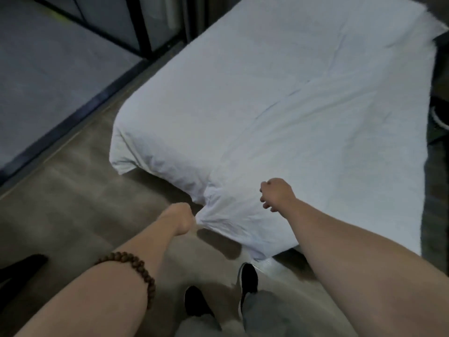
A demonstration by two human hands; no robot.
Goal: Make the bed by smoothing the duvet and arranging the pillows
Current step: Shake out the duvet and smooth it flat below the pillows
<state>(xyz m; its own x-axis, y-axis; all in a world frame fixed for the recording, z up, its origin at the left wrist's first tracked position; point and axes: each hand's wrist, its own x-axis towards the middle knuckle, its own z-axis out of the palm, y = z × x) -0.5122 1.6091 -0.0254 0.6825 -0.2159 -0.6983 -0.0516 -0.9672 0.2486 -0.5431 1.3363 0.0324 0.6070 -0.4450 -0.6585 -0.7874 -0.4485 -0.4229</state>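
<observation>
The duvet [267, 105] is spread out flat with shallow creases, and its near edge hangs above the floor [73, 215]. 1 bunched fold of that edge is gripped tightly in the left hand [181, 218]. The right hand [277, 194] is positioned over the duvet with fingers curled; whether cloth is held cannot be told. 1 bead bracelet [136, 271] is worn on the left forearm.

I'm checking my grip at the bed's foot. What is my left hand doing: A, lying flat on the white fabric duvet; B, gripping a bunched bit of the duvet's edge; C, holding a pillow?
B: the left hand clutches a gathered fold of the white fabric duvet at its near edge.
</observation>
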